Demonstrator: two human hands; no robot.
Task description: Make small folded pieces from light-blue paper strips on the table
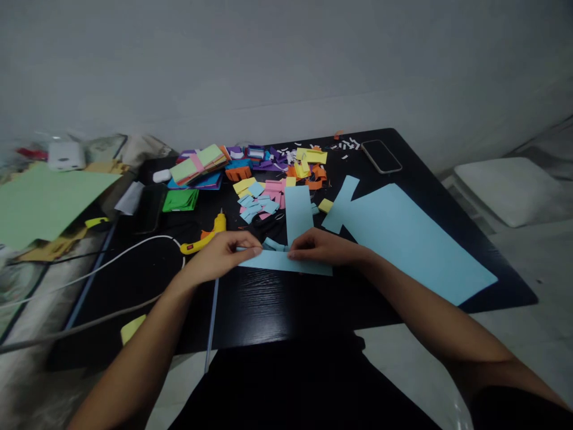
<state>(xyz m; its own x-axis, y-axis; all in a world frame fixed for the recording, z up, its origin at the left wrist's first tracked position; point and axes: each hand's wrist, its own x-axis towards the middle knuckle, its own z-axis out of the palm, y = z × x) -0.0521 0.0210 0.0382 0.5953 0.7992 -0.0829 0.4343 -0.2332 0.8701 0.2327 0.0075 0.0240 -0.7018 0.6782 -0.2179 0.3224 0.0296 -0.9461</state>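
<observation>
A light blue paper strip [286,263] lies crosswise near the middle of the black table [264,304]. My left hand [224,254] pinches its upper left part between thumb and fingers. Farther right along the same strip, my right hand [316,245] has its thumb and fingers closed on the edge. Small blue pieces [274,243] show between the hands, behind the strip. Another blue strip [298,209] stretches away from me just beyond my right hand. The yellow glue gun [208,235] rests beyond my left hand, its nozzle pointing away.
Large blue sheets [416,239] cover the right side. A phone [382,156] lies at the back right. Cut papers in several colours, including a green bundle [180,200], sit at the back. A white cable [134,246] crosses the left side. Dark scissors [267,224] lie beyond the hands.
</observation>
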